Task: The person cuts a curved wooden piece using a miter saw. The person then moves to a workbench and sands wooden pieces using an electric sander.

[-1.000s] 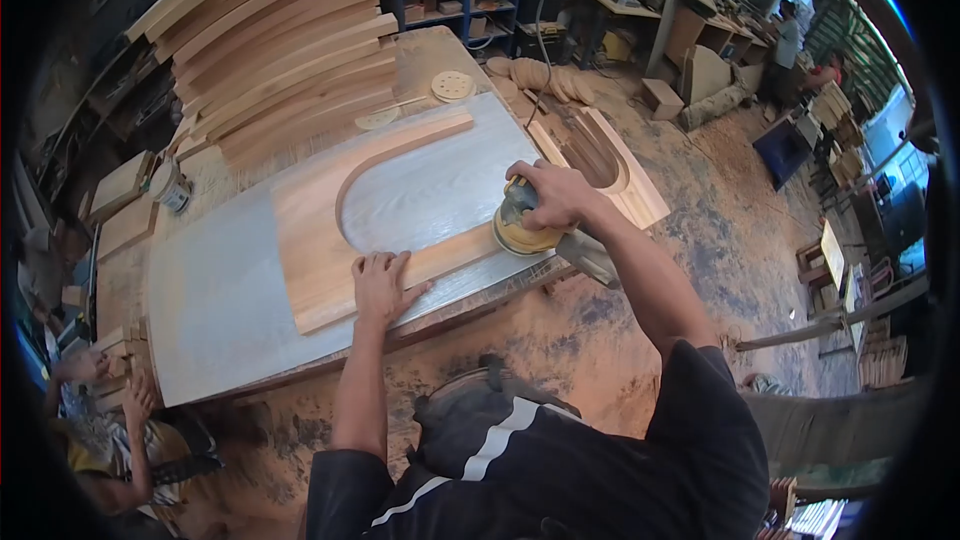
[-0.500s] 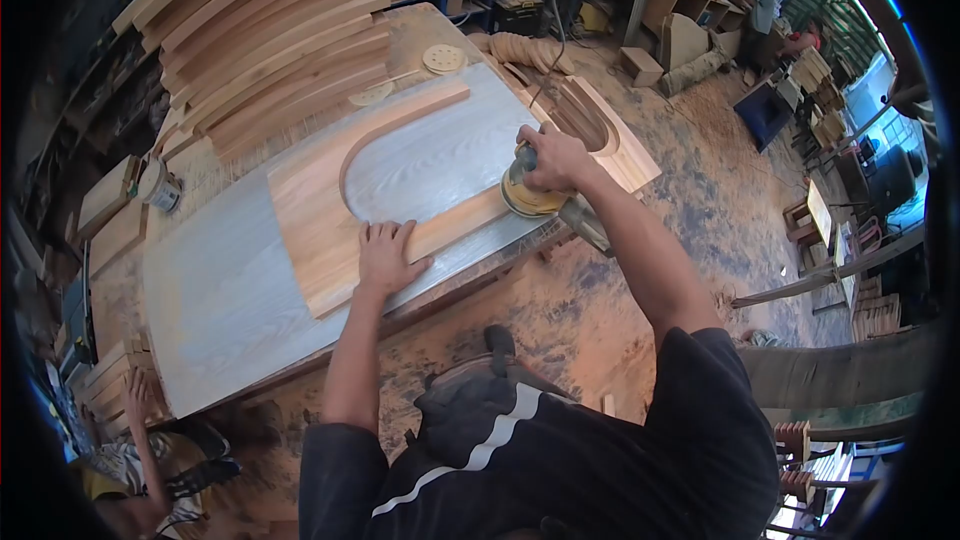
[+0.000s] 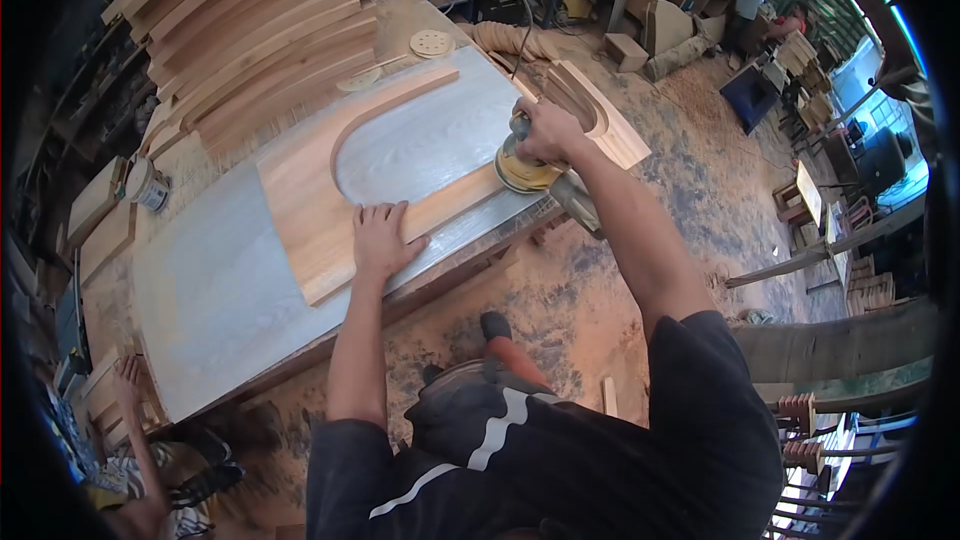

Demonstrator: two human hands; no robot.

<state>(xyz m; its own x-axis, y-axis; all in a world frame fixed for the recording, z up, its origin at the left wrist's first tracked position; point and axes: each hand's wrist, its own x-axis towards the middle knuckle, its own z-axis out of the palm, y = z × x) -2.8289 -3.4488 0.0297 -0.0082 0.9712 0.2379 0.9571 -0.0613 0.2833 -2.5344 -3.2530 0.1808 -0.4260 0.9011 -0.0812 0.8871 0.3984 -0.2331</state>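
Observation:
A U-shaped wooden piece (image 3: 285, 195) with a rounded inner cut-out lies flat on a grey sheet-topped bench (image 3: 200, 290). My left hand (image 3: 380, 240) rests on its near arm, fingers spread and pressed down, thumb toward the near edge. Farther right along the same arm, my right hand (image 3: 548, 132) is wrapped over the top of a round power sander (image 3: 520, 178). The sander's yellowish base sits on the wood, though its exact contact is hidden. A dark dust canister (image 3: 577, 205) projects from it toward me.
Curved wooden parts are stacked (image 3: 260, 30) at the back left. A perforated sanding disc (image 3: 432, 43) lies behind the piece, and a white tub (image 3: 148, 185) stands left. Another curved piece (image 3: 610, 135) lies beyond the sander. Another person's hand (image 3: 127, 377) is at lower left.
The view has shifted slightly, so the bench appears higher and farther left. More of my lower leg shows below. Both hands keep nearly the same places on the wood and sander.

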